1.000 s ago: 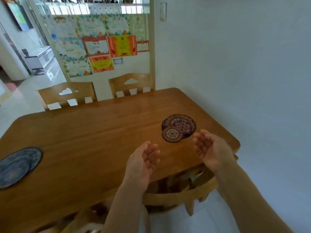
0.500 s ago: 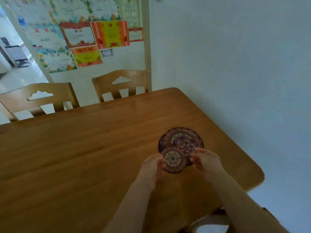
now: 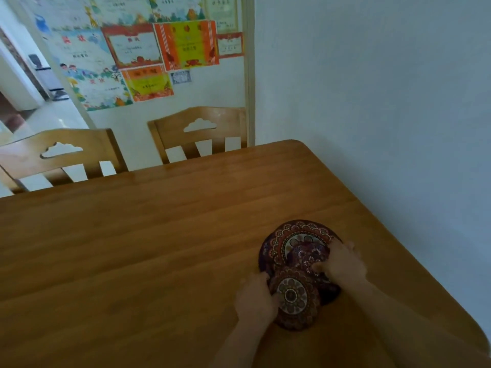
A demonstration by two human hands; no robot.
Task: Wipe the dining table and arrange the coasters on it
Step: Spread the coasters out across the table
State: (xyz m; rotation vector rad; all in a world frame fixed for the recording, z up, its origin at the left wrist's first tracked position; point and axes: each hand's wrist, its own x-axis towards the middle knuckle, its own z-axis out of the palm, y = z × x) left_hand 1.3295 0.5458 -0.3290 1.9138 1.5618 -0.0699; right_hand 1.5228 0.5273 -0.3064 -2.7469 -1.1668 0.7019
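A pile of round patterned coasters lies near the right end of the wooden dining table (image 3: 132,248). The large bottom coaster (image 3: 295,235) is dark red with a pale ring. A middle coaster (image 3: 308,257) overlaps it. A small coaster (image 3: 295,297) with a pale centre lies nearest me. My left hand (image 3: 255,298) grips the small coaster's left edge, thumb on top. My right hand (image 3: 341,264) rests on the right side of the pile, fingers on the middle coaster.
Two wooden chairs (image 3: 202,131) (image 3: 58,155) stand at the table's far side. A pale wall (image 3: 385,102) runs close along the table's right end. Colourful certificates (image 3: 186,45) hang on the panel behind the chairs.
My head moved closer and to the right. Both hands went from hovering open near the table edge to touching the coaster pile, left on the small coaster, right on the pile's right side.
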